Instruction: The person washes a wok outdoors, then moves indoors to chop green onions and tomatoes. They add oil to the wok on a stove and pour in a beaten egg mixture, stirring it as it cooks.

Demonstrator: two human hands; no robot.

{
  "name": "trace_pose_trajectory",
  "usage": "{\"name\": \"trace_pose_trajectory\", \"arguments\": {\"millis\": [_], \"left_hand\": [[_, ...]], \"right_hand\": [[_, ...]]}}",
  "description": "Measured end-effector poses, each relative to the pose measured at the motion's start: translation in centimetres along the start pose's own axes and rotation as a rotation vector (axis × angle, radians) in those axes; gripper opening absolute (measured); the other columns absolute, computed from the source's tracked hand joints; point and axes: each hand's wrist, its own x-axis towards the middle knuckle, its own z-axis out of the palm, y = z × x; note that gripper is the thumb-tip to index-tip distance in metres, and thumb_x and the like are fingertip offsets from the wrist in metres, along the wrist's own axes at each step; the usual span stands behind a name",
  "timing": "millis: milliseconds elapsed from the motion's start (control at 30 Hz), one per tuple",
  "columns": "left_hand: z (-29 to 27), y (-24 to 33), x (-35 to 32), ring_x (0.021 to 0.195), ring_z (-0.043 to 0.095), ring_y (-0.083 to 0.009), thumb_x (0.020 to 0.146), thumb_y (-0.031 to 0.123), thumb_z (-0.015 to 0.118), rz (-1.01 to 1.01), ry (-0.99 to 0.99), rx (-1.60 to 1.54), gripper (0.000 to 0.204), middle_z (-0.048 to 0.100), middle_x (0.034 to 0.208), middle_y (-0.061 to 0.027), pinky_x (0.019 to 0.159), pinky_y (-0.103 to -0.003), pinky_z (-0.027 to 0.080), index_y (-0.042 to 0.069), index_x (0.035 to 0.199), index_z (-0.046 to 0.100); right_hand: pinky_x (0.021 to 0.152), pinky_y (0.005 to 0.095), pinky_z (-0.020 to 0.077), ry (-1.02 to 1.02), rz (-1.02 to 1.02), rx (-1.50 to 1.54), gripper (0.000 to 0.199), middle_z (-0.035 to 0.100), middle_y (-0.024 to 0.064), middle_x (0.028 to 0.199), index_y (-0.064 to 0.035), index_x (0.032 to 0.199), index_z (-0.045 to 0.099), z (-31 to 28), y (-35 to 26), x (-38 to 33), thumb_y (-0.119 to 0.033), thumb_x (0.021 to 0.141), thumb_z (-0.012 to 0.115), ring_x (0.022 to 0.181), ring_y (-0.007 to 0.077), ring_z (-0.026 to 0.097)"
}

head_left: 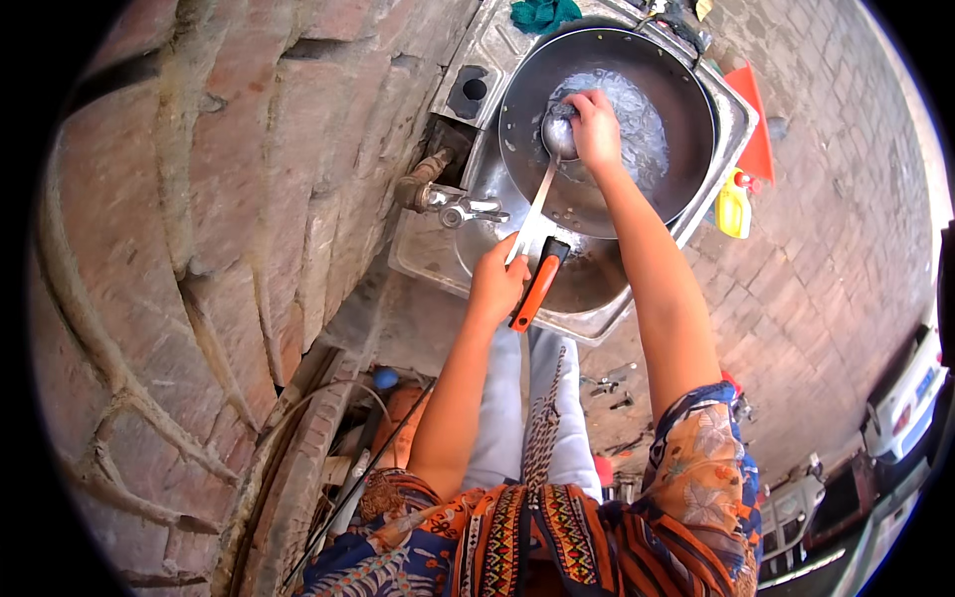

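Observation:
My left hand [498, 284] is closed around the long pale handle of a metal ladle [559, 138]. The ladle's bowl is raised over a wide dark wok [637, 204], which rests on a metal sink [599, 298] with soapy water [637, 119] in its bottom. At the ladle's bowl, the bent fingers of my right hand [597, 127] press a small dark grey scouring pad [564, 109] against the rim. My palm partly hides the pad. The wok's orange and black handle [537, 289] points toward me, just right of my left hand.
A tap [466, 211] juts from the brick wall [229, 199] on the left. A green cloth [545, 14] lies on the sink's far end. Right of the sink stand a yellow bottle [733, 209] and an orange-red plastic piece [752, 124] on the brick paving [836, 229].

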Motion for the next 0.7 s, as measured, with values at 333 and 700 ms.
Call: {"name": "trace_pose_trajectory", "arguments": {"millis": [333,700], "left_hand": [[1.5,-1.2,-0.1,0.051,0.051,-0.0130,0.089,0.008,0.052,0.070,-0.012,0.145,0.032,0.058,0.075,-0.0053,0.048,-0.029,0.042,0.005,0.121,0.057],[0.3,-1.3,-4.6,0.081,0.056,-0.0295,0.083,0.010,0.060,0.370,0.365,0.800,0.035,0.051,0.095,-0.0116,0.071,-0.039,0.046,0.005,0.118,0.053]], "right_hand": [[0.083,0.0378,0.0479,-0.147,-0.112,-0.199,0.028,0.060,0.0091,0.099,-0.0084,0.095,0.065,-8.5,5.0,-4.0,0.005,0.071,0.061,0.097,0.0287,0.057],[0.081,0.0409,0.0470,0.107,0.224,-0.113,0.025,0.061,0.0156,0.095,-0.0022,0.095,0.061,-9.0,6.3,-5.1,0.004,0.071,0.060,0.089,0.0335,0.058]]}}
